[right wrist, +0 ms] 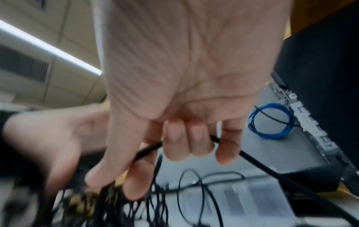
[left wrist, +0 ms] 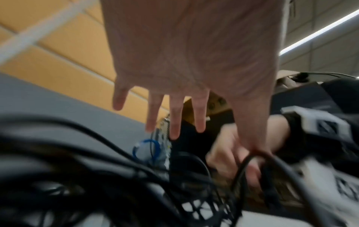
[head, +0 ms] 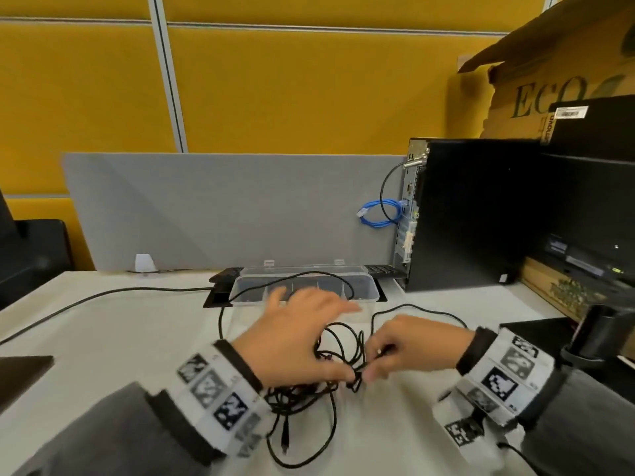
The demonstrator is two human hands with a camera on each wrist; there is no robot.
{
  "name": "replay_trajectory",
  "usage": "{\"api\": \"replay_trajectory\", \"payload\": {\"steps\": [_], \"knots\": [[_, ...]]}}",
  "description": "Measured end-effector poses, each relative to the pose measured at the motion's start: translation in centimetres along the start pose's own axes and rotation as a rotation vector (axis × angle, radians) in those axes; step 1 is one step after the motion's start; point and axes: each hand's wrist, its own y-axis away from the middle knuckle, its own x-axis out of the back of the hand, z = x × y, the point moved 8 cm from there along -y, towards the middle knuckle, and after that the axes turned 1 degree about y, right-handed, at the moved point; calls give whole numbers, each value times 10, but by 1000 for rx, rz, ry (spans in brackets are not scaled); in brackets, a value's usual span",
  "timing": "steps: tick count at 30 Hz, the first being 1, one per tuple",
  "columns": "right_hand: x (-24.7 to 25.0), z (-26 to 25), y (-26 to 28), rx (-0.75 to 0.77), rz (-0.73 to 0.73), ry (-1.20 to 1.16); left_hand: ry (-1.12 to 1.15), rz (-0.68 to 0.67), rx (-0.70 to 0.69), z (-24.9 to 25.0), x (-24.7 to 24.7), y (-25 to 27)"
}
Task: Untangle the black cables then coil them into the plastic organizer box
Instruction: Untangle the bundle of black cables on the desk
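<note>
A tangle of thin black cables (head: 309, 389) lies on the white desk between my hands, with loops trailing toward me and one loop draped over the clear plastic organizer box (head: 374, 295) behind it. My left hand (head: 295, 338) hovers over the tangle with its fingers (left wrist: 175, 122) straight and spread; its thumb tip touches a cable loop beside the knot. My right hand (head: 409, 341) has its fingers (right wrist: 198, 138) curled round one black cable (right wrist: 272, 170), and it pinches the strand right at the knot (head: 357, 376). The wrist views are blurred.
A black computer tower (head: 464, 214) stands at the right rear with a blue cable coil (head: 381, 213) beside it. A grey divider (head: 223, 207) backs the desk. A separate black cable (head: 103, 295) runs left from the desk cutout (head: 220, 293). A black stand (head: 591, 331) sits near my right wrist.
</note>
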Motion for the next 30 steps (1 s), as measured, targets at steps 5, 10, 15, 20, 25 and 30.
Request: {"api": "replay_trajectory", "payload": {"steps": [5, 10, 15, 20, 25, 30], "knots": [[51, 29, 41, -227, 143, 37, -147, -290, 124, -19, -42, -16], [80, 99, 84, -767, 207, 614, -117, -256, 190, -42, -38, -8], [35, 58, 33, -408, 269, 431, 30, -111, 167, -42, -27, -3], [-20, -5, -16, -60, 95, 35, 105, 28, 153, -40, -13, 5], [58, 5, 8, 20, 413, -390, -15, -44, 246, -58, -10, 17], [129, 110, 88, -216, 1449, -1049, -57, -72, 276, -70, -6, 15]]}}
